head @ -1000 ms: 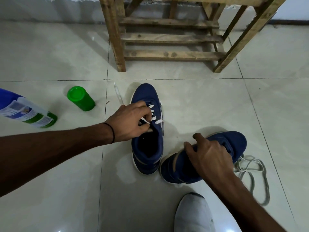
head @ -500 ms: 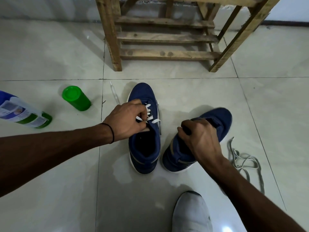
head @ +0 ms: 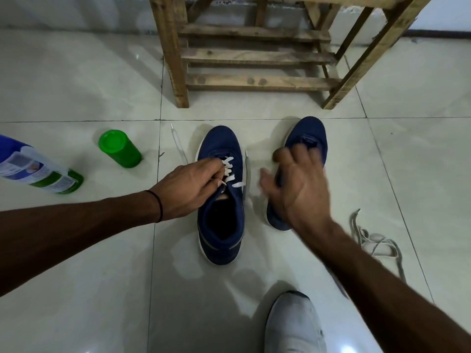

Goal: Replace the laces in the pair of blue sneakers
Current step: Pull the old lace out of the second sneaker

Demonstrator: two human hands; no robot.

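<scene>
The fingers [head: 212, 166] of the left hand [head: 186, 192] are curled in over the tongue of the nearer blue sneaker [head: 220, 233], pinching the white lace [head: 229, 174] threaded through its upper eyelets. One loose end of that lace lies on the floor [head: 407, 174] just left of the shoe, the other between the two shoes. The right hand [head: 298, 192] is spread and relaxed, motion-blurred, holding nothing, over the second blue sneaker [head: 309, 135], which stands beside the first with no lace; I cannot tell whether it touches it. Grey old laces [head: 374, 240] lie tangled well to the right. A wooden rack [head: 254, 57] stands by the floor's far edge, a green canister [head: 119, 149] and a bottle [head: 33, 169] lie leftward.
</scene>
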